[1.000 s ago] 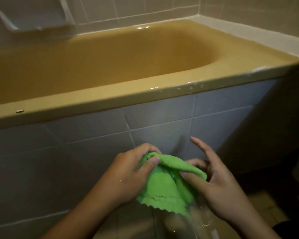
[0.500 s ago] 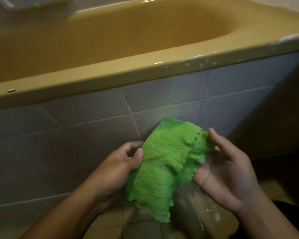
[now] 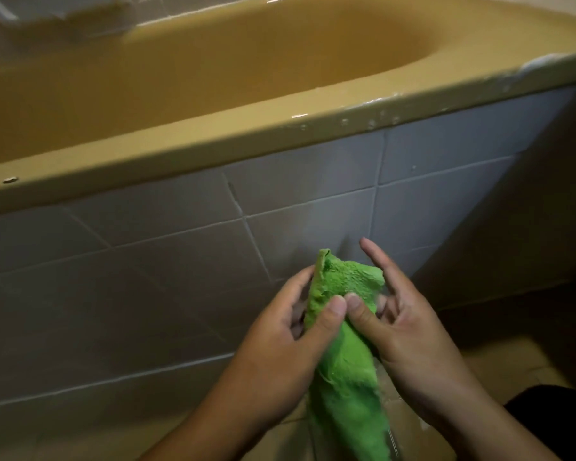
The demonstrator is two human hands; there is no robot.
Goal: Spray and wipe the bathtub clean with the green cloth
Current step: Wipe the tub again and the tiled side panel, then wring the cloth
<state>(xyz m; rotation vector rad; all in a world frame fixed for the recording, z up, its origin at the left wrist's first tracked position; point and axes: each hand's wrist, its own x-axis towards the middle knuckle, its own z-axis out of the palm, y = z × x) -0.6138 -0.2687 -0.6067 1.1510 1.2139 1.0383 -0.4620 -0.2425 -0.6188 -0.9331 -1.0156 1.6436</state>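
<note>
Grey tiled panel rises beyond the grip, mustard-yellow glossy bathtub above. Left hand and right hand, 2 thumbs nearly touching, pinch the fuzzy green cloth; its tail hangs below.

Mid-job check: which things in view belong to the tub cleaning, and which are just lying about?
In the job: cloth, pinched by left hand and right hand; bathtub; clear object under the cloth, maybe the sprayer, cannot tell.
Just there: tiled panel; wall fitting; floor.
</note>
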